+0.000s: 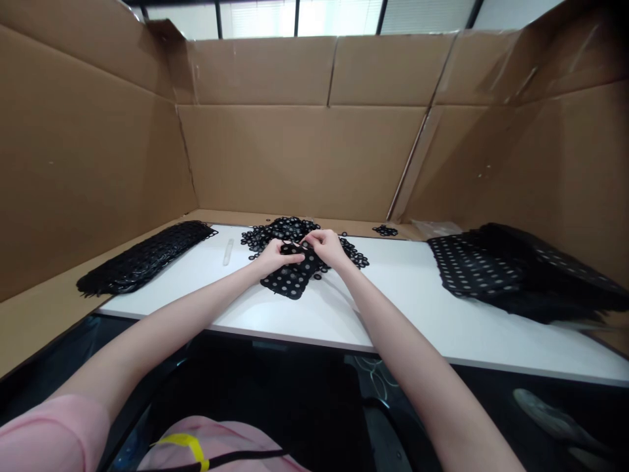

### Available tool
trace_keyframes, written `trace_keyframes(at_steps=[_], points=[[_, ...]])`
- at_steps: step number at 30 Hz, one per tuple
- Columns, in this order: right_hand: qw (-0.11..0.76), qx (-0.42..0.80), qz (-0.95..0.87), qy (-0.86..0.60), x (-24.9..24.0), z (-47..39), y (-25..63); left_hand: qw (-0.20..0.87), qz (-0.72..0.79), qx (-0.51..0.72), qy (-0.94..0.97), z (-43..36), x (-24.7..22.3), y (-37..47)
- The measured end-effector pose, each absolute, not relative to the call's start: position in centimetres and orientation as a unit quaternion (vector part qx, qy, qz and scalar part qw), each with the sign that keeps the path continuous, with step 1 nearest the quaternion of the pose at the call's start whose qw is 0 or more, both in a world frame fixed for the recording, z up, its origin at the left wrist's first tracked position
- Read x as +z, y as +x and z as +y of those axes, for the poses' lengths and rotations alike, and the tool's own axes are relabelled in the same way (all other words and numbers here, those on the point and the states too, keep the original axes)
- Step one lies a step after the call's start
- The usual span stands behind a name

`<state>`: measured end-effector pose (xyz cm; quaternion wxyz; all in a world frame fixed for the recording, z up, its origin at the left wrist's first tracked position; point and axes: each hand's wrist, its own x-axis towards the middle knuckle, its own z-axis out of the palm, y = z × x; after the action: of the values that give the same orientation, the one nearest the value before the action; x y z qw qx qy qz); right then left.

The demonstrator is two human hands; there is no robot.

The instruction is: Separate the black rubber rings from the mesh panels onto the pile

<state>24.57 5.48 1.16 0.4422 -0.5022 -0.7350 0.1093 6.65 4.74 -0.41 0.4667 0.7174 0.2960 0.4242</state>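
A black perforated sheet [289,282], dotted with rows of round holes, is held up just above the white table. My left hand [273,258] grips it at the left, thumb across its front face. At the sheet's upper right, my right hand [325,245] has its fingers pinched together; what sits between the fingertips is too small to make out. Behind and around both hands spreads a heap of small black rings [282,229], some of them loose near the sheet's right side.
A long stack of black mesh-like sheets [147,259] lies at the left. More perforated black sheets [474,265] are piled at the right. A narrow clear strip [228,252] and a small ring cluster [386,231] lie on the white table [393,301]. Cardboard walls [295,160] enclose three sides.
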Motion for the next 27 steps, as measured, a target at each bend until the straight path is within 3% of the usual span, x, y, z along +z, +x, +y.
trace_keyframes(at_steps=[5, 27], points=[[0.455, 0.132, -0.778, -0.413, 1.7, 5.1, 25.7, 0.49, 0.306, 0.455, 0.677, 4.8, -0.4, 6.5], [0.496, 0.165, -0.75, -0.405, 1.7, 5.0, 25.5, 0.51, 0.275, 0.463, 0.671, 4.5, -0.2, 6.9]])
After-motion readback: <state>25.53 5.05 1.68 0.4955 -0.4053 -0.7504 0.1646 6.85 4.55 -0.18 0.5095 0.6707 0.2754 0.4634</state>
